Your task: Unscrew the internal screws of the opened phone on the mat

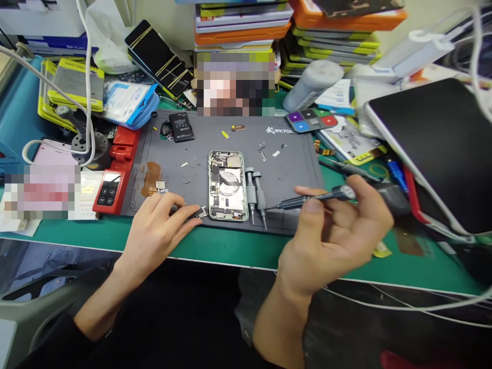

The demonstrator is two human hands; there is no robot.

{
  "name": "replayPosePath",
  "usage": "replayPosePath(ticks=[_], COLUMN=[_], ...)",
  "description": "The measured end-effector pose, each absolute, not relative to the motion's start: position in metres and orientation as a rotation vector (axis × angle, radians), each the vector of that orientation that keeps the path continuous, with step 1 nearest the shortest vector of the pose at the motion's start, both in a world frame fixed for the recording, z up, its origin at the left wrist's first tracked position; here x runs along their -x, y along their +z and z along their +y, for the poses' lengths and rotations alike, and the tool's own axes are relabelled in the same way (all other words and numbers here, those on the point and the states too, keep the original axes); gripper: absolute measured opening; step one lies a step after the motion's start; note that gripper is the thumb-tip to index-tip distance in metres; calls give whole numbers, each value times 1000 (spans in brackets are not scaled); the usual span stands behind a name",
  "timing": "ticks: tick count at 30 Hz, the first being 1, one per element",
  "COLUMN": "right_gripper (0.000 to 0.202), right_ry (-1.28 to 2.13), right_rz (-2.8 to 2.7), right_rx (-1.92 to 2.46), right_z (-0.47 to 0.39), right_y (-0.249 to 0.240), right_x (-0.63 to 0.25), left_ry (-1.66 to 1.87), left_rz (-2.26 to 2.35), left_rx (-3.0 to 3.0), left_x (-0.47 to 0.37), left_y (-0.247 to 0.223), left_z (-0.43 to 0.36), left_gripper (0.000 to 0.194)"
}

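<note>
An opened smartphone (228,185), its battery bay and circuit boards bare, lies on the grey work mat (180,174). Just left of its lower end, my left hand (157,223) pinches a small dark phone part (198,212) with a metallic end; most of it is hidden by the fingers. My right hand (326,236), raised over the mat's right edge, is closed around a precision screwdriver (307,201) whose tip points left. Between the phone and that tip, two more screwdrivers (255,195) lie side by side on the mat.
A loose phone battery (182,127) and several tiny parts are scattered on the mat. A red device (111,189) borders it on the left. A large black-screened tablet (434,154) leans at the right. Stacked boxes (242,31) line the back, and white cables (87,77) hang at left.
</note>
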State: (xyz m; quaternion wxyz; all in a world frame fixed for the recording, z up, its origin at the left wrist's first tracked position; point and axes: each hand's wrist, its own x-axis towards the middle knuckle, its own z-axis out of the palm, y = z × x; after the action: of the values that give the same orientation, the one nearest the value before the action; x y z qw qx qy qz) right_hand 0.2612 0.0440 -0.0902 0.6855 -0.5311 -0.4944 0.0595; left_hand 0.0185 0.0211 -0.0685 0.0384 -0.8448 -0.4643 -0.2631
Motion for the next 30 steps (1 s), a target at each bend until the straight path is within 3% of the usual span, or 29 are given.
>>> replayPosePath(ticks=[12, 30], right_gripper=[41, 40], right_ry=[187, 247], right_rz=[-1116, -1095], right_rx=[1202, 1212], right_z=[40, 37], right_y=[-88, -85], right_x=[-260, -259], left_ry=[-984, -921], left_rz=[-1482, -1376], left_rx=[2654, 2762], left_x=[-36, -75], left_y=[-55, -65], left_z=[13, 40], left_gripper=[21, 18])
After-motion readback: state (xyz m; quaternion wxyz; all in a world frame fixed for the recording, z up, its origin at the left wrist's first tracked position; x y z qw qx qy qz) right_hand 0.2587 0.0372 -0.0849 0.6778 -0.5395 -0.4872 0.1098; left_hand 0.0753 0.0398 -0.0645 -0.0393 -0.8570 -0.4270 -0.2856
